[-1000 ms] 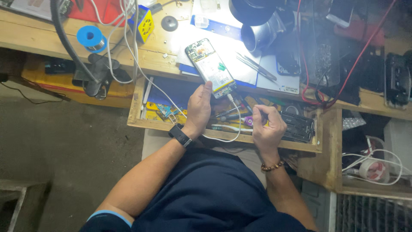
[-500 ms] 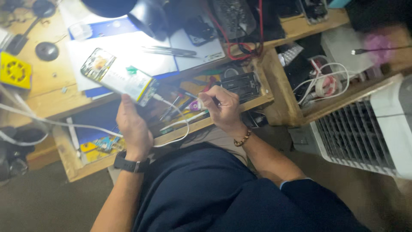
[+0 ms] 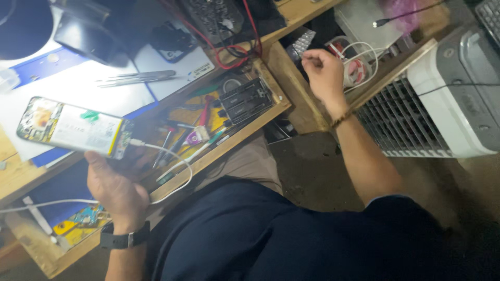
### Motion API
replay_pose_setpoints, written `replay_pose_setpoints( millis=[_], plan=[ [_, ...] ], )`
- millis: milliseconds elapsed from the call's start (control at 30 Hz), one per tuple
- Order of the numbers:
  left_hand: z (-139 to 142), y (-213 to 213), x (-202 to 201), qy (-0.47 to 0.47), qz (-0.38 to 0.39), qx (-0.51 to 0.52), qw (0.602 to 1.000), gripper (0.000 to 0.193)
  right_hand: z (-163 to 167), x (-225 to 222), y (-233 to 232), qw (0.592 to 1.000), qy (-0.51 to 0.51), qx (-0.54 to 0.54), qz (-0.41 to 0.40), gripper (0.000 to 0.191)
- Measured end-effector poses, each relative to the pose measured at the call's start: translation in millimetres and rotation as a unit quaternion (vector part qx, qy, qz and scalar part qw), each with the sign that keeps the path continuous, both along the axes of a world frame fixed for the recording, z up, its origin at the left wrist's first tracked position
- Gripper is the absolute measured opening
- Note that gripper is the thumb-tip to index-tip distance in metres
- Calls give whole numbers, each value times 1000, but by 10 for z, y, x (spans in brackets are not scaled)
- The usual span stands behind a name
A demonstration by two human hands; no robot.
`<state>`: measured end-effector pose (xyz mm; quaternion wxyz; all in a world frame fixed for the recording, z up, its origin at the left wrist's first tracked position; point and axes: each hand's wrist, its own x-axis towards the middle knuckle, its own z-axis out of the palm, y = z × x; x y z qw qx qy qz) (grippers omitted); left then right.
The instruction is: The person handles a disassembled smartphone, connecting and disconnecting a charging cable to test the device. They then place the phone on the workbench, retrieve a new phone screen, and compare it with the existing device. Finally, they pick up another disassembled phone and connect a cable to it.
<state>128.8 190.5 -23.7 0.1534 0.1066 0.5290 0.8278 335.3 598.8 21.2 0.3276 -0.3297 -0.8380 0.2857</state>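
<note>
- Over the wooden drawer [image 3: 271,112] of tools, our left hand [image 3: 117,184] grips an opened phone [image 3: 73,127], its back cover off so the pale battery and circuit board face up.
- We hold the phone from below, fingers curled around its lower edge at the drawer-side end; most of its body sticks out past the hand, away from the drawer and over the white work mat [image 3: 78,86].
- A white cable [image 3: 172,156] is plugged into the phone's drawer-side end, just above the hand, and loops down across the drawer's front edge.
- A black smartwatch [image 3: 125,239] sits on our left wrist, below the drawer's front corner.
- Our right hand [image 3: 323,73] is well apart from the phone, on the far side of the drawer, raised near a tangle of white cables [image 3: 357,65]. Its fingers are bunched together in a pinch; we cannot tell whether anything is caught between them.
- A beaded bracelet [image 3: 341,118] circles that wrist, just beyond the drawer's right corner.
- Inside the drawer lie screwdrivers and a black phone frame [image 3: 245,99].
- Metal tweezers [image 3: 138,78] rest on the mat, behind the drawer.
- A white grilled fan unit [image 3: 448,114] stands far to the drawer's right, beside our right forearm.
</note>
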Motion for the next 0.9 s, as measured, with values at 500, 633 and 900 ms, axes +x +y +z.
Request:
replay_pose_setpoints(
  millis=[500,633,900],
  plan=[
    [-41,514,241,-5,27,-60,998,62,125,-56,1274,985,-138,88,56,21],
    [-67,573,267,11,27,-56,998,63,117,-3,1336,931,-289,218,56,32],
    [-94,565,271,7,33,-77,996,63,115,45,1403,901,-416,111,-46,54]
  ],
)
